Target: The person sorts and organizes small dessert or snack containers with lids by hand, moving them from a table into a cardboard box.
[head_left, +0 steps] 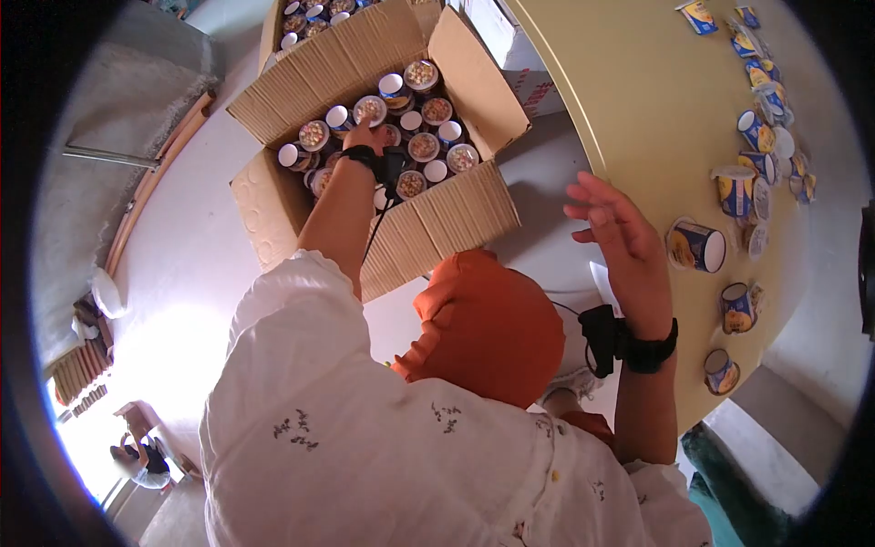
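My left hand [366, 137] reaches into an open cardboard box [447, 215] filled with small cups. Its fingers are closed at a clear-topped cup [370, 110] with bits of food showing inside; part of the grip is hidden. Around it stand more clear-topped cups [424, 146] and white-topped cups [435, 170], packed closely together. My right hand [624, 242] hovers by the edge of the yellowish table [638, 100], fingers apart and holding nothing. Nearest to it on the table is a blue and yellow cup [697, 246] lying on its side.
Several more blue and yellow cups [735, 190] line the table's far side, some upright, some tipped. Another box of cups [314, 20] is beyond the first. An orange-red covered knee [492, 324] is close to the box. A person [141, 460] sits in the distance at lower left.
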{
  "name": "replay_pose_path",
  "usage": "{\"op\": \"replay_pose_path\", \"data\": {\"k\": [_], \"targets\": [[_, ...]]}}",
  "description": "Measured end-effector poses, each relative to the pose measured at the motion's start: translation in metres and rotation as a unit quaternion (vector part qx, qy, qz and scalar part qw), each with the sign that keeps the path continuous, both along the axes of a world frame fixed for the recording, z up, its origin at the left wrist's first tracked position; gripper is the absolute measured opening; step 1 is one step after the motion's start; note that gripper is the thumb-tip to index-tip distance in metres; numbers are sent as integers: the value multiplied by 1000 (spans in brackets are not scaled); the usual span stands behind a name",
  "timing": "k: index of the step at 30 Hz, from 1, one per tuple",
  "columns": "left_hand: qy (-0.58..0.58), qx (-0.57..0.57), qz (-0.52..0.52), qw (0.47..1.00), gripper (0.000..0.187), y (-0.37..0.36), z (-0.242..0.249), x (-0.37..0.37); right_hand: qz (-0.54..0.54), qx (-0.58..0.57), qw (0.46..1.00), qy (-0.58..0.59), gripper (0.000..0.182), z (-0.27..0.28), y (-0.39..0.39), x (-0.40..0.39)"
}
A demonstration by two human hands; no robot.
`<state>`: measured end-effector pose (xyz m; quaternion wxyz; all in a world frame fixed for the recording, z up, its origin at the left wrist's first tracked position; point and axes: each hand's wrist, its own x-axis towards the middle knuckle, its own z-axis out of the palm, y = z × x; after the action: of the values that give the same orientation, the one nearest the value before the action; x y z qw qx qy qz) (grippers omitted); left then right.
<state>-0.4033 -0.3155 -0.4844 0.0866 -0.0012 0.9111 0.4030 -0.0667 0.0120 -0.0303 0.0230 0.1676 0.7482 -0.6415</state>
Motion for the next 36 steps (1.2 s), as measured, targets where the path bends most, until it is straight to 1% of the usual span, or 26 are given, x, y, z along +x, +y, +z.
{"op": "replay_pose_path", "data": {"k": [1, 4, 5, 6, 7, 8, 9, 10, 11, 12, 13, 14, 15, 16, 17, 18, 19, 22, 24, 25, 26, 27, 28, 29, 32, 36], "targets": [[40, -152, -70, 985, 51, 14, 95, 30, 4, 3, 1000, 3, 40, -1, -1, -1], [37, -78, -36, 996, 51, -4, 37, -2, 2, -10, 1000, 5, 40, -3, -1, -3], [128, 83, 44, 987, 54, 5, 33, -8, 2, -10, 1000, 4, 40, -3, -1, -3], [126, 83, 44, 988, 54, 1, 30, -7, 4, -7, 1000, 3, 40, -3, 0, -4], [92, -49, -21, 994, 55, 2, 27, -10, 5, -4, 1000, 2, 40, -3, 0, -4], [57, -179, -85, 979, 57, 1, 73, 1, 4, -5, 1000, 0, 40, -4, 0, -3], [74, -136, -78, 985, 57, -7, 34, -18, 4, -11, 1000, 3, 40, -5, 0, -3], [74, -136, -78, 985, 57, -2, 35, -18, 4, -15, 1000, 7, 39, -5, 0, -4], [-52, 195, 127, 971, 57, 7, 33, -19, 4, -16, 1000, 7, 39, -5, 0, -4], [-168, 494, 311, 795, 56, 13, 38, -20, 3, -14, 1000, 7, 39, -5, -1, -5], [-166, 494, 309, 795, 56, 8, 36, -20, 3, -13, 1000, 8, 39, -5, -1, -6], [-113, 315, 172, 926, 59, -10, -6, -28, 2, -12, 1000, 9, 39, -5, -1, -7], [-52, 114, 22, 992, 61, -6, 8, -21, 7, -9, 1000, 13, 39, -4, -1, -8], [-54, 114, 21, 992, 61, 2, 17, -6, 13, -8, 1000, 15, 39, -4, -1, -6], [-149, 339, 191, 909, 63, 17, 71, 12, 12, -8, 1000, 14, 39, -5, -1, -5], [-228, 532, 345, 739, 66, 45, 130, 28, 10, -10, 1000, 11, 38, -5, -1, -5], [-228, 532, 346, 739, 66, 44, 130, 29, 9, -11, 1000, 9, 38, -5, -1, -5], [-248, 541, 332, 732, 67, 38, 123, 29, 4, -10, 1000, 11, 37, -2, -3, -4], [-249, 495, 333, 763, 66, 31, 125, 29, -1, -20, 1000, 15, 37, 0, -4, -2], [-270, 517, 317, 748, 61, 28, 127, 30, -8, -28, 999, 17, 36, 2, -4, 1], [-279, 568, 328, 702, 53, 35, 146, 39, -19, -23, 999, 19, 36, 3, -3, 4], [-288, 561, 310, 712, 42, 50, 182, 55, -7, -22, 999, 31, 36, 4, -1, 7], [-296, 591, 240, 711, 35, 48, 176, 56, 1, -20, 999, 42, 36, 7, 1, 12], [-276, 561, 218, 749, 29, 64, 218, 78, -7, -29, 999, 39, 35, 13, 1, 17], [-289, 539, 59, 789, 20, 102, 319, 131, -17, -33, 997, 67, 34, 18, 5, 36], [-323, 541, -84, 772, 18, 138, 418, 188, -45, 8, 995, 86, 34, 31, 10, 68]]}}
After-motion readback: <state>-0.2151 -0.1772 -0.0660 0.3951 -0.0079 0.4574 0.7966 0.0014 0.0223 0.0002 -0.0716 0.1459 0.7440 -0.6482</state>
